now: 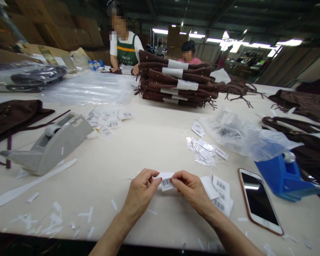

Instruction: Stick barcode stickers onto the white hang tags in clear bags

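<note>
While your left hand (141, 192) and right hand (192, 192) each pinch one end of the barcode label (165, 182), just above the bench (154, 138) beside the loose stack of labels (221, 197), it seems best to grip only the edges, so no fingertip covers the bars.

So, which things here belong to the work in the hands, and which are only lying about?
In use: barcode label, pinched by left hand and right hand; label stack beside them.
Lying about: phone, grey tape dispenser, blue tape dispenser, plastic bag, brown garment pile.
</note>
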